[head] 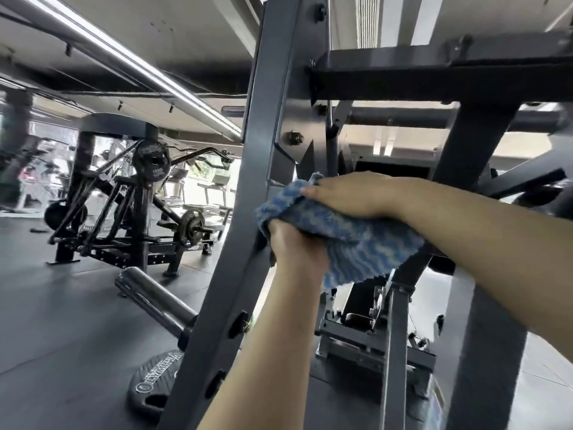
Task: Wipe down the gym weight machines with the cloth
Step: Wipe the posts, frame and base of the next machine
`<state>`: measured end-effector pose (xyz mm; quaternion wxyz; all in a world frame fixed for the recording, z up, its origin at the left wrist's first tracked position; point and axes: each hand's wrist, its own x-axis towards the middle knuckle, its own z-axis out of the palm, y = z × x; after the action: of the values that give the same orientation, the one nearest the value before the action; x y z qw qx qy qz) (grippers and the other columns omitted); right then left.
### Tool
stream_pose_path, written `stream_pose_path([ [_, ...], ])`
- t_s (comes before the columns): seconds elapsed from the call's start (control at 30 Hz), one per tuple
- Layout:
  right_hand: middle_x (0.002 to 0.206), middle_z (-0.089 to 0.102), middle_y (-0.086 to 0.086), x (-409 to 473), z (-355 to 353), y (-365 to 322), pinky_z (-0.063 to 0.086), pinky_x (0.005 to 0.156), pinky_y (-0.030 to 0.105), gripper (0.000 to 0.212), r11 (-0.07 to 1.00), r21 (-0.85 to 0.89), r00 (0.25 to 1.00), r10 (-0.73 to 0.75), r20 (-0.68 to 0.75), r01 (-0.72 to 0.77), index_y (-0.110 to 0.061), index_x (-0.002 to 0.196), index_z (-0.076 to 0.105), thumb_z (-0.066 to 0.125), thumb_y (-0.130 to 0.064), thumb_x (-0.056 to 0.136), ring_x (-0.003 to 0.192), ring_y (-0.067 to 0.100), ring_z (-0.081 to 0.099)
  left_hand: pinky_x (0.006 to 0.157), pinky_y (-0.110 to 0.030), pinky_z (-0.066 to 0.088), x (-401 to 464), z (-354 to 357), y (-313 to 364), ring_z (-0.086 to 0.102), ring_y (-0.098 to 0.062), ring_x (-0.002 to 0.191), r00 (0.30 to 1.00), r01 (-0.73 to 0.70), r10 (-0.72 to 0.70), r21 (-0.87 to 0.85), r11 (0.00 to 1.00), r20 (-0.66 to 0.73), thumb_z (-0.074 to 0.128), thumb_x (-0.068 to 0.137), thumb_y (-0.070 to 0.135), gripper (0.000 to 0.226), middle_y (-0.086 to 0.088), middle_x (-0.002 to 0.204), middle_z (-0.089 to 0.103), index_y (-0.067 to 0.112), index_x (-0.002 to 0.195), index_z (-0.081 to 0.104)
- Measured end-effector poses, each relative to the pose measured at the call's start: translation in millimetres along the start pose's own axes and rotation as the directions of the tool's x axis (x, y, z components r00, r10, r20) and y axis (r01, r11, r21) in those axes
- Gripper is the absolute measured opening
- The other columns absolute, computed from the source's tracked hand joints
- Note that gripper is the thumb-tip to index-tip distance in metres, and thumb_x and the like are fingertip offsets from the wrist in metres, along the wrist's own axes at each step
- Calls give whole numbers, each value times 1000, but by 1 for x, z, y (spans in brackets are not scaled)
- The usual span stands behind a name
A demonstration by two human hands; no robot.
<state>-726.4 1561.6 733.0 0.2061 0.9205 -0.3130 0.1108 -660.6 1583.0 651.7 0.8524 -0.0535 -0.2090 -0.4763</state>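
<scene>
Blue-and-white cloth (341, 240) is bunched between both hands: left hand (297, 246) grips its lower edge against the grey machine upright (248, 181), right hand (350, 195) clutches the top.

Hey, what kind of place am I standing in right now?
Almost certainly a gym. A plate-loaded machine stands across the dark floor, a weight plate lies at the foot of the grey steel frame, and treadmills line the windows.

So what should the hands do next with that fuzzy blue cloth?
Probably slide the blue-and-white striped cloth down the slanted grey metal post. Both the left hand and right hand grip it bunched against the post, and more post lies below.
</scene>
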Motion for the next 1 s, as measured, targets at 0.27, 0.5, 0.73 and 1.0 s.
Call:
stream_pose_path([
  [0.27,130,54,7,-7,15,-16,37,81,34,43,992,-124,946,-68,-317,30,-20,130,45,31,-46,99,115,29,51,74,-34,46,-22,-8,-35,60,-22,89,995,94,-89,192,977,-35,26,100,37,40,-8,99,65,18,102,62],
  [0.5,148,35,15,-129,116,55,19,113,34,53,997,-25,791,46,-611,-78,-3,143,31,37,-10,91,140,27,25,69,-12,42,-93,-53,-95,59,-12,84,973,15,-218,921,389,77,35,101,14,25,1,93,63,12,105,59],
  [0.73,108,60,2,-174,149,63,40,91,29,27,240,964,584,801,-130,-115,-20,110,54,33,-34,100,104,18,56,93,-35,46,-85,-57,-150,57,-28,106,919,-289,-255,954,81,300,42,84,33,42,-13,109,63,10,114,59],
  [1.0,96,62,-9,-158,124,83,49,80,21,19,37,999,711,702,-45,26,-25,106,51,44,-40,96,87,3,60,97,-32,47,-38,-28,-157,59,-16,107,945,1,-315,965,262,85,49,92,42,41,-6,119,62,12,118,59],
])
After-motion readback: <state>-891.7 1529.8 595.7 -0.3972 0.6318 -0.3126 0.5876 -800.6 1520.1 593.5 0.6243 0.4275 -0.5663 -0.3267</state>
